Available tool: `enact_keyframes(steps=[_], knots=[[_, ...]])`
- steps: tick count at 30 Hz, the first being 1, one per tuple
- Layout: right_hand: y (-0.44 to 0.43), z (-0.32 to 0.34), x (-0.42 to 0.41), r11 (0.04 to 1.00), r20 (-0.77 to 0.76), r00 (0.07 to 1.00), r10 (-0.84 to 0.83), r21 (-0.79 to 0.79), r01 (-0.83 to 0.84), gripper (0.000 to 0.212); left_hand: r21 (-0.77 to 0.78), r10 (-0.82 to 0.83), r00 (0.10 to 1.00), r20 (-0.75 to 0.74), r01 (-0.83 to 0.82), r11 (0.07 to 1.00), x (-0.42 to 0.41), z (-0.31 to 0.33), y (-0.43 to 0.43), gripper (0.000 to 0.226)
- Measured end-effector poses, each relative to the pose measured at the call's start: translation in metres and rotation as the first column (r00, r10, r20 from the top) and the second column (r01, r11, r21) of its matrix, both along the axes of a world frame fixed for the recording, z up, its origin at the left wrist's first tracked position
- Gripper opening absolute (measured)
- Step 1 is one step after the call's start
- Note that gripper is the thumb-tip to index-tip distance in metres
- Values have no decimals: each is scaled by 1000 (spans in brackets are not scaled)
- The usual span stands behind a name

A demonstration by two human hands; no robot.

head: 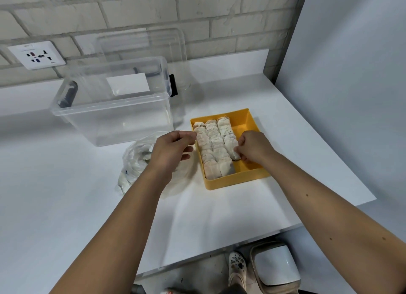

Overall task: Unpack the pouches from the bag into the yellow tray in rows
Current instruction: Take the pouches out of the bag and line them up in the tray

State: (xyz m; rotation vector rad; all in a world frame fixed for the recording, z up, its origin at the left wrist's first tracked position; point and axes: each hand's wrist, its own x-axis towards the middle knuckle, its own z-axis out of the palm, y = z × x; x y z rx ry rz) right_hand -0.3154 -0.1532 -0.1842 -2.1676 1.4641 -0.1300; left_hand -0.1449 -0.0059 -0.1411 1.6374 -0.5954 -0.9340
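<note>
The right hand [250, 146] pinches a pouch [233, 154] in the third row of the yellow tray [237, 181], the left hand [173, 148] hangs loose and empty by the bag [134, 162], and a bump could knock the rows crooked.

Straight ahead of you, on the far side, runs a brick wall [197, 8] painted pale, with grey mortar lines. A white wall socket [37, 55] sits low on it at the far left. Your work surface is a white table [219, 217] whose far edge meets the brick. To your right stands a plain, pale blue-grey panel [351, 74]. On the table at the far left you have a clear storage box [114, 122] with dark handles, and a clear lid [167, 41] leans on the brick behind it. Nearest you, below the table's edge, lie a grey floor [197, 269] and a white-topped bin [274, 265]. The light is soft and even, and the shadows are faint.
</note>
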Motion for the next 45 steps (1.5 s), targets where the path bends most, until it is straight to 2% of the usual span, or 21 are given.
enact_keyframes(steps=[2,5,8,10,12,13,16,18,21,26,30,34,36,41,43,45], knots=[[5,10,0,996,10,999,-33,-88,34,27,-6,22,1000,18,-22,1000,8,2,6,7],[21,33,11,982,226,974,-2,-182,44,33,-28,72,997,33,-71,997,28,10,20,10],[47,50,38,993,530,841,104,-1,-122,21,-62,128,990,53,-124,990,53,17,36,9],[67,51,60,960,581,781,228,-2,-279,13,-64,153,982,112,-147,987,65,16,45,10],[83,44,81,917,523,772,361,-46,-397,12,-33,140,972,187,-136,990,70,10,51,9],[89,41,89,892,471,777,418,-48,-450,14,16,100,957,274,-109,994,71,6,53,9],[96,31,109,789,191,769,610,-57,-611,21,244,-131,811,569,-14,970,69,-8,57,14],[95,26,115,769,-8,770,637,-63,-637,27,313,-216,704,677,-9,950,70,-17,59,17],[87,19,116,790,-70,792,607,-53,-610,24,337,-230,581,781,-81,938,75,-27,61,24],[83,17,114,814,-63,815,575,-52,-579,44,452,-353,412,840,-172,875,77,-29,55,38],[80,18,115,820,-73,822,565,-57,-569,48,577,-533,255,807,-144,804,72,-30,43,29],[79,21,116,823,-117,823,556,-59,-565,42,660,-647,140,750,-225,717,72,-38,29,29],[79,22,116,826,-119,826,551,-62,-560,37,676,-656,168,736,-233,699,73,-43,23,31],[80,25,116,832,-91,832,548,-42,-553,34,636,-547,346,763,-251,730,75,-51,13,29],[80,26,114,835,-77,834,546,-33,-549,34,623,-519,373,769,-261,737,75,-50,12,26],[81,27,113,838,-67,838,542,-31,-544,35,616,-517,362,776,-255,745,75,-50,11,25]])
